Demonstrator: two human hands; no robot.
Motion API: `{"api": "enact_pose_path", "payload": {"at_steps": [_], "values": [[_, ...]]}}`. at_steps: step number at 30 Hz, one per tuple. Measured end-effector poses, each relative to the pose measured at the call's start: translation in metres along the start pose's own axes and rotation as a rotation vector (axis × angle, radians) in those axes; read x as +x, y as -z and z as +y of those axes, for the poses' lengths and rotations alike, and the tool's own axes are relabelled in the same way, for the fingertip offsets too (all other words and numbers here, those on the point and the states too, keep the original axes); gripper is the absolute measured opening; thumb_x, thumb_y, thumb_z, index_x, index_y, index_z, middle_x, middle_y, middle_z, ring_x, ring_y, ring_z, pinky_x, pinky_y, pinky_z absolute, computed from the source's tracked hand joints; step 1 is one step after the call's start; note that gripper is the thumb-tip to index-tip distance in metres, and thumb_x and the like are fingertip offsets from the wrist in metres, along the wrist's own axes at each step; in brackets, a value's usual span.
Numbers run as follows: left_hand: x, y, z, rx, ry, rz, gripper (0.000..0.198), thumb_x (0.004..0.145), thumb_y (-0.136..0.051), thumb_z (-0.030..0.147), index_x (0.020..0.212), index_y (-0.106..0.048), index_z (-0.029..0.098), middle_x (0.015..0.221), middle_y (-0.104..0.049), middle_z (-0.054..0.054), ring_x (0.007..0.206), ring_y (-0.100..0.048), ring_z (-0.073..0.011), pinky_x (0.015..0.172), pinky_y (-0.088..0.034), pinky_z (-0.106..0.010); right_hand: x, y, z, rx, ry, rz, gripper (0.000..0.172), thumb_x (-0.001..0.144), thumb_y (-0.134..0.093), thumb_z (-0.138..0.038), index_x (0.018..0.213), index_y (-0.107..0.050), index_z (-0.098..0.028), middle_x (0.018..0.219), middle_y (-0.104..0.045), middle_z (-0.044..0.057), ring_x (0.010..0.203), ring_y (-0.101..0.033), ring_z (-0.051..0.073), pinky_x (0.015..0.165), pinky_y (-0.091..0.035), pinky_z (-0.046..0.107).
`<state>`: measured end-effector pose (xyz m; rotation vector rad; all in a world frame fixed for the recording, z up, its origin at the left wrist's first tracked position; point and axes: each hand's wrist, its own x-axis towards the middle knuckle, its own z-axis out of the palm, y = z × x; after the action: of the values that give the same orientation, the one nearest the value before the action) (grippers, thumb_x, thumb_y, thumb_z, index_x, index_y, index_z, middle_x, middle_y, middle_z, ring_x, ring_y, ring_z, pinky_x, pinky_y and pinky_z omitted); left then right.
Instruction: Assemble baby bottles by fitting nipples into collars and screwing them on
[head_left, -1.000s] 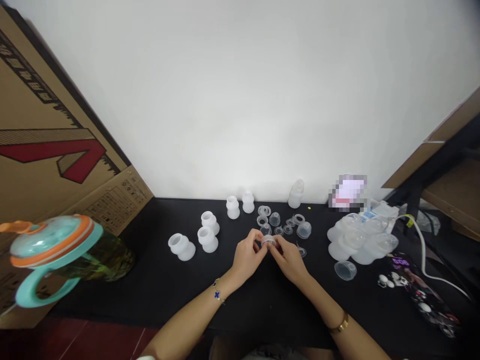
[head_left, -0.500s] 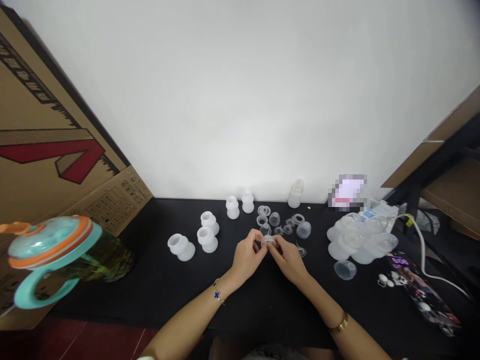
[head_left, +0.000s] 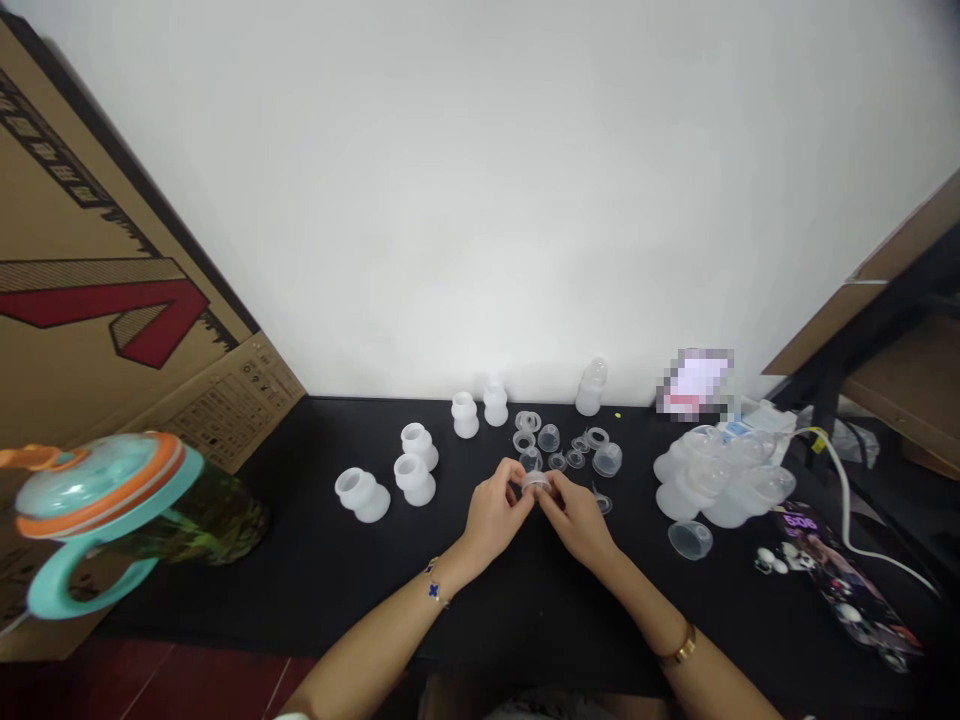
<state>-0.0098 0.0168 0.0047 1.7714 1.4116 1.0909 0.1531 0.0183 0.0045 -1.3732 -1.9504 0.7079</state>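
Note:
Between my fingertips is a small translucent bottle collar ring (head_left: 535, 481), pinched from both sides. My left hand (head_left: 493, 510) is closed on its left edge, and my right hand (head_left: 576, 515) on its right edge. Part of the ring is covered by the fingers. Just beyond lie loose clear caps (head_left: 549, 437), ring collars (head_left: 524, 441) and silicone nipples (head_left: 575, 458). A nipple (head_left: 602, 501) rests beside my right hand. White open-necked bottle bodies (head_left: 415, 479) stand to the left, several in all.
Capped bottles (head_left: 694, 482) cluster at the right, with a clear cap (head_left: 690, 540) in front. One assembled bottle (head_left: 592, 387) stands by the wall. A phone (head_left: 847, 590), a white cable (head_left: 847, 500), a large teal-lidded jug (head_left: 135, 510) and a cardboard box (head_left: 112, 300) flank the black table.

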Motion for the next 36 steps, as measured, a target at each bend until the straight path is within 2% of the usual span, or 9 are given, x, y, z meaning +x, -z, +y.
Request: {"api": "enact_pose_path", "payload": {"at_steps": [17, 36], "values": [[-0.0002, 0.0006, 0.001, 0.018, -0.006, 0.009, 0.006, 0.086, -0.057, 0.023, 0.089, -0.052, 0.024, 0.077, -0.061, 0.006, 0.052, -0.05, -0.0098, 0.054, -0.036, -0.021, 0.0005, -0.0001, -0.0007, -0.011, -0.011, -0.008, 0.023, 0.098, -0.045, -0.037, 0.082, -0.054, -0.022, 0.062, -0.055, -0.003, 0.056, -0.054, 0.017, 0.054, -0.032, 0.025], [-0.0001, 0.0, -0.001, 0.038, -0.013, 0.017, 0.007, 0.085, -0.057, 0.023, 0.09, -0.053, 0.024, 0.075, -0.061, 0.006, 0.052, -0.05, -0.01, 0.054, -0.036, -0.022, -0.0001, -0.0025, 0.0026, -0.024, -0.024, -0.01, 0.026, 0.098, -0.044, -0.041, 0.084, -0.056, -0.022, 0.062, -0.056, -0.002, 0.056, -0.054, 0.018, 0.055, -0.03, 0.025]]}}
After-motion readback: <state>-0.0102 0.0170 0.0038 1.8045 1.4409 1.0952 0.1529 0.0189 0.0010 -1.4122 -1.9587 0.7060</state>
